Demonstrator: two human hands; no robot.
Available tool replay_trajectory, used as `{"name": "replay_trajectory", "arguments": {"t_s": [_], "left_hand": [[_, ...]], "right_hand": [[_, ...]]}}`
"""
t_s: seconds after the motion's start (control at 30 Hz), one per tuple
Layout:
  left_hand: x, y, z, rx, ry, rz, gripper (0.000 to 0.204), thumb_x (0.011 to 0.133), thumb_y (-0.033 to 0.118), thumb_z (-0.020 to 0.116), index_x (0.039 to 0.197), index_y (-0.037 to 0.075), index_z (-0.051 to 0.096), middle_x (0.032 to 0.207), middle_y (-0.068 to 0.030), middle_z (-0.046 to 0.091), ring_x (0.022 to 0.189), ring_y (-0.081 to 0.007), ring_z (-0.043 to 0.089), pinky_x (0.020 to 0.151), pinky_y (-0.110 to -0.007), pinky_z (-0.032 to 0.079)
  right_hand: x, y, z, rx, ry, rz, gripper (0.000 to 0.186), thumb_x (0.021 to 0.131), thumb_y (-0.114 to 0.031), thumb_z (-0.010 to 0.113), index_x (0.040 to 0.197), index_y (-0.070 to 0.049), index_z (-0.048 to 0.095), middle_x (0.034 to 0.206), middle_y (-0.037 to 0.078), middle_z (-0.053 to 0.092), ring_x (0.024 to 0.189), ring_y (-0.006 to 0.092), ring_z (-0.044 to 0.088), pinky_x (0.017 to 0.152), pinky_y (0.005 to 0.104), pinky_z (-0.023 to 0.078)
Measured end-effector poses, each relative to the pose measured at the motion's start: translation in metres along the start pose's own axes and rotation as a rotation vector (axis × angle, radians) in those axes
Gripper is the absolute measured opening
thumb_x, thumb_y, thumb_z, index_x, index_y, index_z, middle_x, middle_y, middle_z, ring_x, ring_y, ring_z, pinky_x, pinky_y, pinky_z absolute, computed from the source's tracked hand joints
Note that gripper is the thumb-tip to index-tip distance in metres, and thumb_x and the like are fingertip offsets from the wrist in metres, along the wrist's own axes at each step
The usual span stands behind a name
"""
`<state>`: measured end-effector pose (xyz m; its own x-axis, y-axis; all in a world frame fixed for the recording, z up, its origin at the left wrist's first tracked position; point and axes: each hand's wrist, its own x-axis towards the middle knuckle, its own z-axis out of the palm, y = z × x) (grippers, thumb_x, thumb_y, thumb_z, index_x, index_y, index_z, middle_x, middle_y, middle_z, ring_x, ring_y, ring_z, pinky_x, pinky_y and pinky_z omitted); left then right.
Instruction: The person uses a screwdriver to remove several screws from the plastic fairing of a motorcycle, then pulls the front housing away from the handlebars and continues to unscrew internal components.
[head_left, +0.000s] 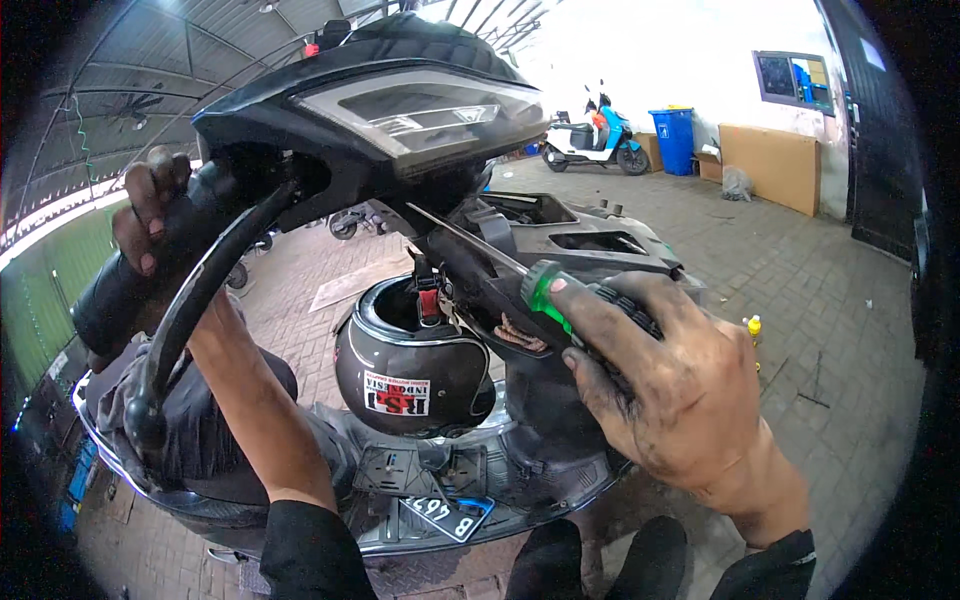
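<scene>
My left hand is wrapped round the black handlebar grip of a scooter, with the brake lever beside it. In my right hand is a screwdriver with a green and black handle. Its metal shaft slants up and left to the underside of the handlebar cover; whether the tip sits in a screw cannot be made out. The front of that cover carries a clear angular lamp. Below it a dark open helmet hangs against the scooter's body, a red-buckled strap at its top.
A number plate and a black plate bracket lie on the scooter's footboard. Behind, a blue and white scooter stands by a blue bin and a cardboard sheet. A small yellow bottle is on the paving.
</scene>
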<state>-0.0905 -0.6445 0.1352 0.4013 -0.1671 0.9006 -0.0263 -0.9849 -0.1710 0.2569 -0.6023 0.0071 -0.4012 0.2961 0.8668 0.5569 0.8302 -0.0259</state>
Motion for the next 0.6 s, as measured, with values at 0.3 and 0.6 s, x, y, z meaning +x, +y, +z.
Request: {"name": "replay_trajectory", "arguments": {"t_s": [0.3, 0.6], "left_hand": [[0.015, -0.021, -0.004, -0.057, -0.073, 0.093, 0.025, 0.062, 0.036, 0.068, 0.063, 0.02, 0.049, 0.073, 0.0001, 0.04, 0.074, -0.0149, 0.037, 0.07, -0.027, 0.026], [0.069, -0.05, 0.053, -0.351, -0.08, -0.384, 0.028, 0.088, 0.028, 0.048, 0.091, 0.002, 0.056, 0.088, -0.0114, 0.06, 0.079, -0.0199, 0.058, 0.072, -0.03, 0.049]], "right_hand": [[-0.033, -0.02, -0.009, 0.085, -0.034, 0.091, 0.041, 0.067, -0.013, 0.07, 0.107, -0.01, 0.061, 0.091, 0.013, 0.056, 0.076, 0.0276, 0.06, 0.063, 0.0359, 0.05], [-0.03, -0.036, -0.004, 0.168, 0.104, 0.013, 0.043, 0.058, -0.013, 0.079, 0.096, -0.007, 0.06, 0.085, 0.012, 0.058, 0.076, 0.0294, 0.06, 0.066, 0.0357, 0.048]]}}
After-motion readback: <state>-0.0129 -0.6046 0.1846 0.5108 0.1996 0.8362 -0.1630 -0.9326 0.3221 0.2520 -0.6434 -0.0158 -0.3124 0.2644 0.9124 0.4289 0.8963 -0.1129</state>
